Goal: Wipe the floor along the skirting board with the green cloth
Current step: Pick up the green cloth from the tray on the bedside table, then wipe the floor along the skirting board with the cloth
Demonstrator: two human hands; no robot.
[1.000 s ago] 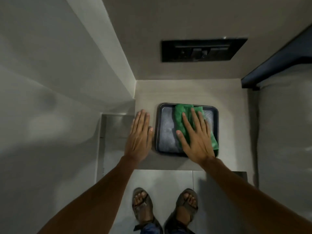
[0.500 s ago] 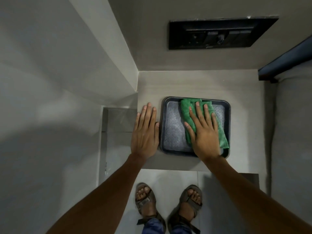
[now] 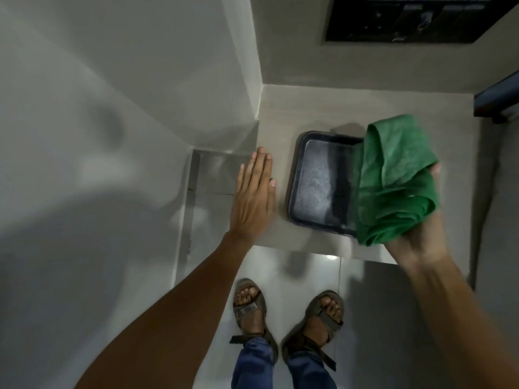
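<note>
Walls [image 3: 112,108]: pale grey, meeting in a corner at upper middle; no writing shows on them.
Floor [image 3: 295,276]: glossy light tiles below the ledge, with a bright glare spot near the ledge's front edge.
Ledge [image 3: 323,108]: a flat grey surface set into the corner, above floor level.
Dark panel [image 3: 415,21]: black rectangle on the far wall at top right; its details are blurred and no label or brand can be read.
Dark edge [image 3: 497,94]: a navy strip at the far right, cut off by the frame.
Metal strip [image 3: 213,175]: a shiny plate low in the corner, left of the ledge, just beyond the left hand.
Tray [image 3: 320,181]: dark, rectangular, with rounded corners, lying flat on the ledge; the base looks wet and dotted; its right part is hidden behind the cloth.
Green cloth [image 3: 393,178]: lifted off the tray, bunched and hanging in folds over the tray's right side; no tag or print is visible.
Right hand [image 3: 415,237]: palm turned up, fingers closed around the lower bunch of the green cloth, a fingertip showing at the cloth's right edge.
Left hand [image 3: 254,197]: flat, fingers straight and together, holding nothing, resting at the ledge's left edge, just beside the tray but apart from it.
Feet [image 3: 286,318]: 2, in brown strap sandals, on the tiles; blue trouser hems beneath them.
</note>
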